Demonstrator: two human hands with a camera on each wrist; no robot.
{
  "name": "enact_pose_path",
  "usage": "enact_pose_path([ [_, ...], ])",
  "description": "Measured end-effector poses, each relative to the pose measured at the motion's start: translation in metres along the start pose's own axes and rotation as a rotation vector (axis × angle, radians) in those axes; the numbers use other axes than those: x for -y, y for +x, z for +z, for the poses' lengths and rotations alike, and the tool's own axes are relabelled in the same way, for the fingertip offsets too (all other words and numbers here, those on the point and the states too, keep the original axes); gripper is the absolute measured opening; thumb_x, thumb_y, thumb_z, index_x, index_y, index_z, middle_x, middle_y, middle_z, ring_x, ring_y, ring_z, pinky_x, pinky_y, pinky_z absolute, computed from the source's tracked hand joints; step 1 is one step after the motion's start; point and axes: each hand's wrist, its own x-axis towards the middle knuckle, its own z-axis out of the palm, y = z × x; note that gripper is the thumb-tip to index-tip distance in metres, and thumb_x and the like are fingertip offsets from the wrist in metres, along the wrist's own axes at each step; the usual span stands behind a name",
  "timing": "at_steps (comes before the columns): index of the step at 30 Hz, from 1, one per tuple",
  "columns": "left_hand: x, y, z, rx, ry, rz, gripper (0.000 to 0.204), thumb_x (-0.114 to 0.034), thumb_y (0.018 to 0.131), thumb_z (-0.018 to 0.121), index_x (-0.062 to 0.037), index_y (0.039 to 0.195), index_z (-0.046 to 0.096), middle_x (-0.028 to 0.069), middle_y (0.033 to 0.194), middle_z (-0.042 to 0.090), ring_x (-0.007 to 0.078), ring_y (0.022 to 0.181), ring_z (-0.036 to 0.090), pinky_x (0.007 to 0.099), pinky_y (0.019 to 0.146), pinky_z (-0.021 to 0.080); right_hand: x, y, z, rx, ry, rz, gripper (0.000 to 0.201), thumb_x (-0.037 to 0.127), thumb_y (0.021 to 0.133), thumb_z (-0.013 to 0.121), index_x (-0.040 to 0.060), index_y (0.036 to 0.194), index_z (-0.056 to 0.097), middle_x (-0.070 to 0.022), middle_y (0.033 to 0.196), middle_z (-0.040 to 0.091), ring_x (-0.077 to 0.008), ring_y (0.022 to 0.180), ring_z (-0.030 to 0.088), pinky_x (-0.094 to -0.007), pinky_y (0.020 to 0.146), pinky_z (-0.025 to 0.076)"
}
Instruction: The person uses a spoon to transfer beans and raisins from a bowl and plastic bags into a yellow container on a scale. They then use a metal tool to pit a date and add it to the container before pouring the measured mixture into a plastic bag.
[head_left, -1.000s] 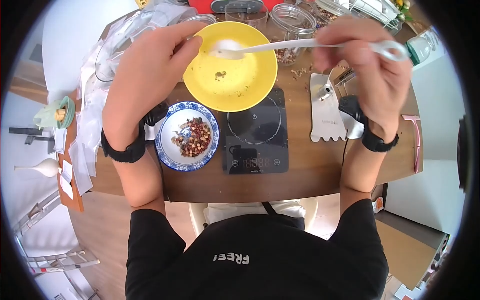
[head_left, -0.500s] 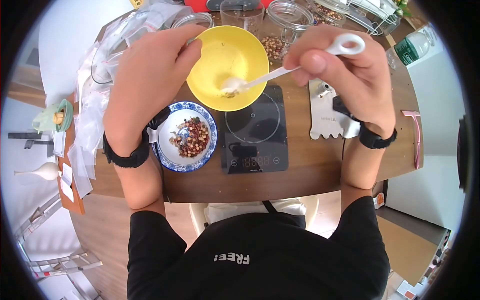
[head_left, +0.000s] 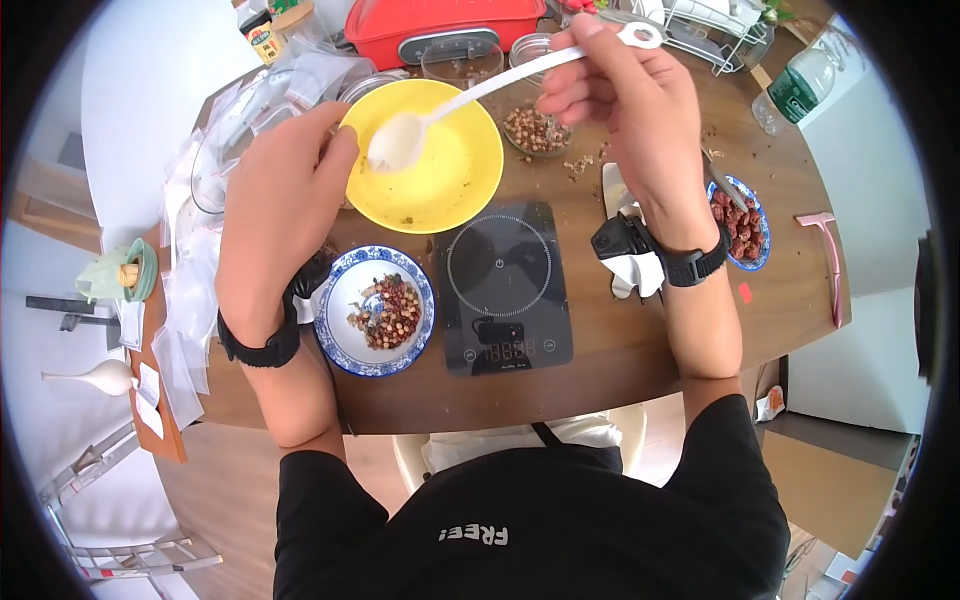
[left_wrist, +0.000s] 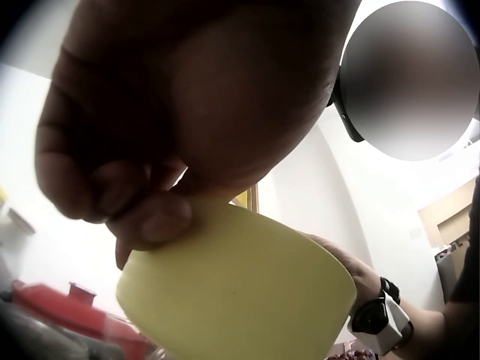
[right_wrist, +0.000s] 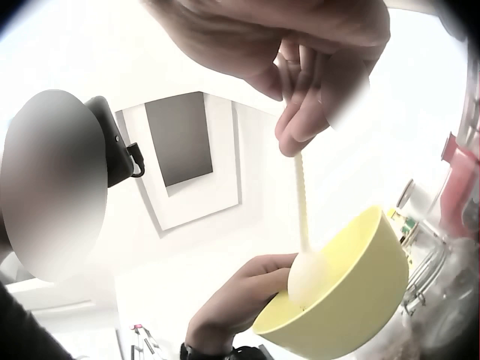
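My left hand (head_left: 280, 190) pinches the left rim of a yellow bowl (head_left: 455, 190), raised and tilted above the table. Some dark bits lie on the bowl's inner wall. A white long-handled spoon (head_left: 398, 145) is held by its handle in my right hand (head_left: 645, 125). Its scoop hangs over the bowl's left side, overlapping the inside in the right wrist view. The left wrist view shows the bowl's outer wall (left_wrist: 240, 292) beneath my thumb. Below the bowl, a blue-and-white plate (head_left: 325, 320) holds mixed beans and grains (head_left: 387, 315).
A black induction cooker (head_left: 500, 265) lies in front of me. Behind the bowl stand glass containers, a bowl of mixed beans (head_left: 535, 130) and a red appliance (head_left: 440, 25). To the right are dark red dried fruits (head_left: 738, 228) in a dish, a pink peeler-like tool (head_left: 830, 270) and a plastic bottle (head_left: 795, 92).
The spoon's scoop has moved from low in the bowl to its upper left side. Both hands and the bowl have shifted left in view. The head view now takes in more of the table's back.
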Motion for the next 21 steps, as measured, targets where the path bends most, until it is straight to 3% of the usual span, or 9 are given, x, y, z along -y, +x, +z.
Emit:
enact_pose_path([
  [2,0.001,-0.001,-0.001,0.0,-0.035,-0.056,0.029,-0.021,0.095,0.052,-0.0016,0.11,0.067,0.0203,0.082,0.067,0.0389,0.081,0.065,0.0456,0.073,0.049,-0.002,0.004,-0.017,-0.09,-0.018,-0.054,0.031,0.026,0.102,0.06,-0.0035,0.108,0.068,-0.0116,0.082,0.073,-0.0167,0.07,0.071,-0.024,0.062,0.054],
  [9,0.007,0.002,0.002,-0.006,-0.044,-0.008,0.028,-0.02,0.095,0.054,-0.0012,0.112,0.064,0.023,0.081,0.066,0.0415,0.08,0.064,0.046,0.071,0.048,0.029,0.0,-0.025,-0.303,-0.135,-0.281,0.03,0.024,0.102,0.061,-0.0048,0.105,0.068,-0.0118,0.081,0.072,-0.0183,0.069,0.072,-0.0255,0.062,0.055],
  [10,0.005,0.003,0.001,0.033,-0.057,-0.036,0.028,-0.02,0.095,0.054,-0.0006,0.112,0.064,0.0235,0.081,0.066,0.0421,0.081,0.064,0.0462,0.071,0.048,0.032,-0.001,-0.026,-0.326,-0.121,-0.336,0.027,0.022,0.099,0.065,-0.0045,0.1,0.071,-0.0107,0.081,0.073,-0.0138,0.068,0.07,-0.0239,0.063,0.055],
  [13,0.008,0.006,0.004,0.089,-0.054,-0.041,0.027,-0.019,0.096,0.054,0.0007,0.113,0.062,0.0244,0.083,0.066,0.0416,0.082,0.064,0.045,0.071,0.048,0.03,0.001,-0.028,-0.398,-0.169,-0.494,0.021,0.017,0.098,0.067,-0.004,0.101,0.071,-0.0107,0.08,0.073,-0.0118,0.068,0.069,-0.0248,0.061,0.054],
  [14,0.01,0.007,0.008,0.113,-0.118,-0.07,0.027,-0.02,0.096,0.054,0.0006,0.113,0.061,0.0242,0.083,0.065,0.0401,0.081,0.065,0.0439,0.071,0.048,0.026,0.003,-0.033,-0.37,-0.255,-0.569,0.016,0.012,0.096,0.069,-0.0035,0.1,0.072,-0.0066,0.078,0.073,-0.0074,0.068,0.066,-0.0249,0.058,0.052],
  [17,0.015,0.015,0.014,0.202,-0.218,-0.098,0.028,-0.02,0.097,0.053,0.0017,0.114,0.06,0.0225,0.083,0.064,0.0345,0.081,0.065,0.0407,0.073,0.048,0.023,0.003,-0.039,-0.309,-0.889,-0.6,0.018,0.022,0.095,0.068,0.0049,0.092,0.072,-0.0101,0.072,0.069,-0.0267,0.063,0.067,-0.036,0.058,0.052],
  [21,0.005,0.03,0.005,0.252,-0.27,-0.065,0.027,-0.018,0.097,0.054,0.0022,0.115,0.058,0.0176,0.078,0.065,0.026,0.07,0.065,0.0376,0.066,0.048,0.014,0.003,-0.042,-0.112,-1.115,-0.596,0.022,0.03,0.094,0.066,0.0082,0.089,0.071,-0.0138,0.071,0.066,-0.0362,0.068,0.065,-0.0438,0.06,0.052],
])
